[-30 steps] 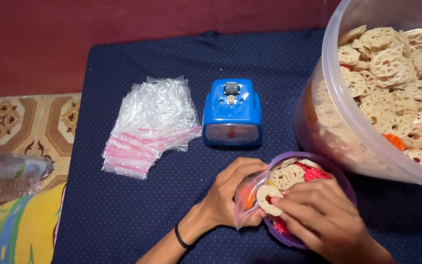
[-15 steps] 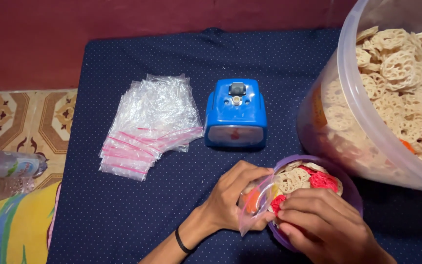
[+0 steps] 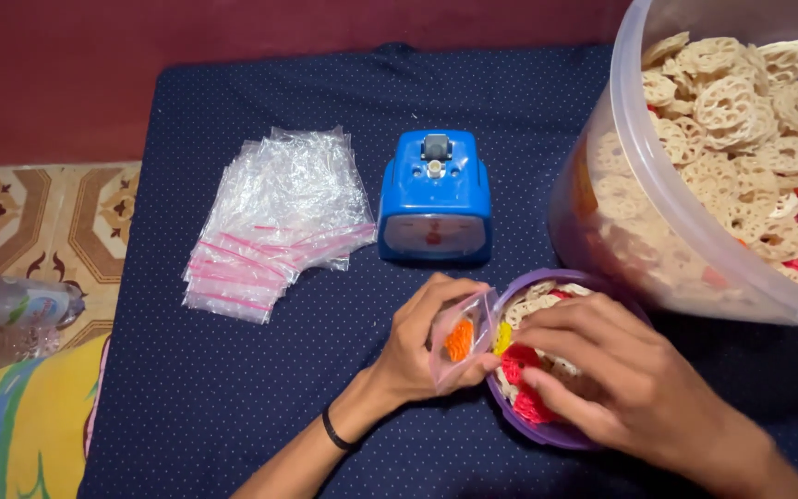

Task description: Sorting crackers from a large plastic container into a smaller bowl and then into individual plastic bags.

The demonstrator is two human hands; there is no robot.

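My left hand (image 3: pixel 422 346) holds a small clear plastic bag (image 3: pixel 461 340) upright beside a purple bowl (image 3: pixel 547 432); an orange cracker shows inside the bag. The bowl holds round lattice crackers in cream, red and yellow. My right hand (image 3: pixel 607 374) reaches down into the bowl, fingers curled over red crackers (image 3: pixel 521 381). Whether it grips one is hidden by the fingers.
A big clear tub (image 3: pixel 630 176) full of cream lattice crackers stands at the right. A blue kitchen scale (image 3: pixel 434 196) sits behind the bowl. A stack of clear zip bags (image 3: pixel 274 222) lies at the left on the dark dotted cloth (image 3: pixel 233 397). A plastic bottle (image 3: pixel 11 310) lies on the floor.
My right hand moved from the bag's mouth into the bowl over the red crackers. An orange cracker now shows in the bag. The left hand stays put.
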